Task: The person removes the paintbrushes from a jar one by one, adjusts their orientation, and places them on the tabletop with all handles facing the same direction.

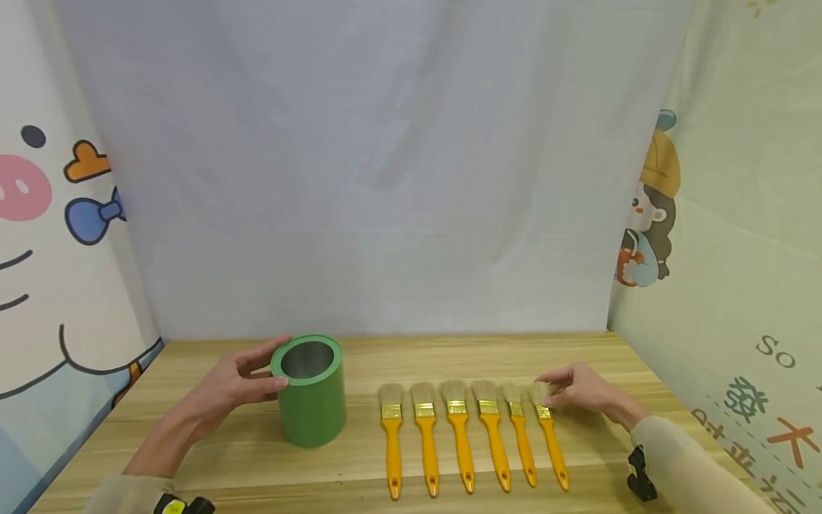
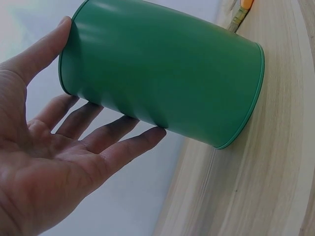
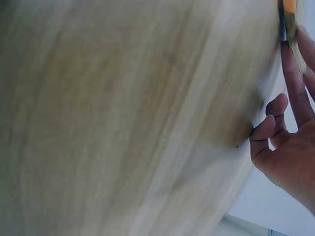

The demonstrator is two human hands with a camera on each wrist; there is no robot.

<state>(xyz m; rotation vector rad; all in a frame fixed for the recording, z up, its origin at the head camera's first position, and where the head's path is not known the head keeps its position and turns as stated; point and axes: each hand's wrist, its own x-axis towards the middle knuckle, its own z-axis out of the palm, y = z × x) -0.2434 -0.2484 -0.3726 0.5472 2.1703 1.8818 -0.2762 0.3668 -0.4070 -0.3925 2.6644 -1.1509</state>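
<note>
A green cylindrical can [image 1: 315,410] stands upright on the table, its dark inside showing through the top opening. My left hand [image 1: 225,389] holds it near the rim, thumb on one side and fingertips on the other; the left wrist view shows those fingertips against the can's wall [image 2: 162,69]. To the can's right, several paintbrushes [image 1: 460,442] with orange handles and pale bristles lie in a row, bristles pointing away from me. At the row's right end, my right hand [image 1: 581,389] pinches the last paintbrush [image 1: 552,442] by its bristles. The right wrist view shows only part of this brush [image 3: 290,19].
The wood-grain table [image 1: 244,464] runs back to a plain grey-white curtain [image 1: 385,178]. Printed cloths hang at the left [image 1: 70,285] and right [image 1: 726,250] sides.
</note>
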